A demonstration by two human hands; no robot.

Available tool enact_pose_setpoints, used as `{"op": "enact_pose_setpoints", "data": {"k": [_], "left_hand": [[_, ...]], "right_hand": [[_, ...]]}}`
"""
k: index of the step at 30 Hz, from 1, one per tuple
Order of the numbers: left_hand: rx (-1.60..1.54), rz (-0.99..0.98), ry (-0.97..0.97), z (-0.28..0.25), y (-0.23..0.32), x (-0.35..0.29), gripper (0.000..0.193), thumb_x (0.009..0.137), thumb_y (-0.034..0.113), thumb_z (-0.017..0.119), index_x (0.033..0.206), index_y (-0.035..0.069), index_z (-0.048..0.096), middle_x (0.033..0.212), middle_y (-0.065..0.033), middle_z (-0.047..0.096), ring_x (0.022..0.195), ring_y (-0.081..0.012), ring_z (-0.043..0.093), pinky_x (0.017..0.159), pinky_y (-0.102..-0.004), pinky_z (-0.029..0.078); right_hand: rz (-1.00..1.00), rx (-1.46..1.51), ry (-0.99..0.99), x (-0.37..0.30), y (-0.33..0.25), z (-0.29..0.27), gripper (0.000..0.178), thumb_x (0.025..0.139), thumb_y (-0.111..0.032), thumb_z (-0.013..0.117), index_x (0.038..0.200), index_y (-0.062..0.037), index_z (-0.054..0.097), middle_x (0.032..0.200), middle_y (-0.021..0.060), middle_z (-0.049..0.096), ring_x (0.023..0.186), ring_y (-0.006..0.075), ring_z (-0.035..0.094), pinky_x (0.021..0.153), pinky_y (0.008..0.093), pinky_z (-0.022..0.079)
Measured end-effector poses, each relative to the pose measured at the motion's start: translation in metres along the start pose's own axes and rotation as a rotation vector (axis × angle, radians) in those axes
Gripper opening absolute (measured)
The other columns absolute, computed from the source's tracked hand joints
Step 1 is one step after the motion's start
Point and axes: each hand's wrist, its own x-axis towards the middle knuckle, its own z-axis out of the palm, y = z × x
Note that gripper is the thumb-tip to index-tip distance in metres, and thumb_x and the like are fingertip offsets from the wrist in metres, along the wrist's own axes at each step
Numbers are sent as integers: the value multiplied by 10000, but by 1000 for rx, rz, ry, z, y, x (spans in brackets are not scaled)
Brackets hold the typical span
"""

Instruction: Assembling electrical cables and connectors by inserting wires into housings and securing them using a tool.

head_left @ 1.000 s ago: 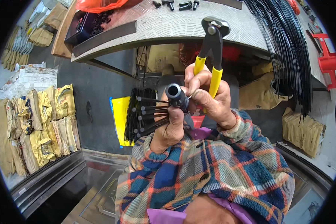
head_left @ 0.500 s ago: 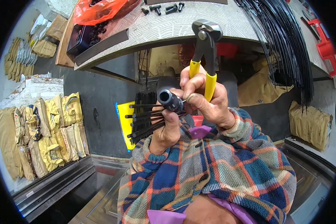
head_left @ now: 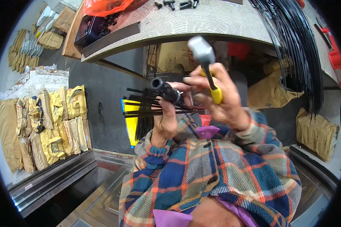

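Observation:
My left hand (head_left: 167,123) is closed around a black tubular fitting (head_left: 162,89), its hollow end tilted up and left. Several thin black rods (head_left: 138,101) fan out leftward beside the fitting. A pale, thin strand like wire shows at the fitting, though it is too small to make out well. Just to the right, my right hand (head_left: 227,99) grips yellow-handled pincers (head_left: 202,51), their metal head raised and blurred by motion. The fingertips of the right hand are smeared, so I cannot tell whether they touch the fitting.
A worktable (head_left: 201,24) ahead carries black bolts (head_left: 185,5), a box of small black parts (head_left: 96,28) and a red plastic bag (head_left: 110,5). Long black rods (head_left: 291,49) hang over its right side. Wrapped packages (head_left: 45,128) lie at left, a yellow packet (head_left: 130,125) below the table.
My right hand has drawn away to the right, turning the pincers so their head swings left and down. The left hand has tilted the fitting and rods slightly leftward.

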Motion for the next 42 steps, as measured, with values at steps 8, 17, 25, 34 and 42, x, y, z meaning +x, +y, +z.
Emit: {"op": "enact_pose_setpoints", "data": {"k": [8, 17, 25, 34, 42], "left_hand": [[-34, -103, -67, -18, -3, -7, 679, 836, 603, 365, 1031, -34, 498, 792, -64, 537, 673, -105, 514, 614, -252, 431], [-137, -180, -63, -17, -6, -8, 692, 804, 627, 404, 1050, -13, 498, 831, -52, 549, 699, -102, 523, 642, -257, 440], [5, -138, -16, -13, 2, -7, 721, 802, 659, 318, 1093, 6, 416, 766, -49, 482, 626, -101, 453, 570, -231, 397], [145, -222, 16, -16, 5, -8, 890, 744, 747, 248, 1117, -35, 452, 764, -16, 497, 570, -37, 431, 528, -160, 390], [-135, -134, -190, -33, -5, -4, 779, 788, 677, 328, 1060, -41, 461, 668, -57, 478, 570, -127, 484, 543, -245, 425]], "right_hand": [[-351, -839, -587, 7, -5, -65, 193, 647, -72, 623, 837, -42, 603, 886, 74, 532, 646, 162, 513, 504, 267, 429], [-313, -1086, -656, 25, -15, -67, 387, 767, -162, 526, 1148, -104, 556, 1173, 61, 450, 1106, 201, 459, 1042, 415, 281], [-482, -1196, -728, 43, -27, -67, 406, 738, -161, 552, 1129, -51, 554, 1062, 88, 469, 942, 235, 494, 831, 388, 410], [-193, -743, -834, 13, -6, -52, 231, 703, -94, 547, 911, 5, 530, 932, 147, 465, 786, 245, 482, 684, 337, 407], [353, 151, -1155, 42, -2, -75, 209, 745, -13, 542, 944, 7, 483, 893, 133, 503, 764, 251, 554, 649, 342, 452]]}}
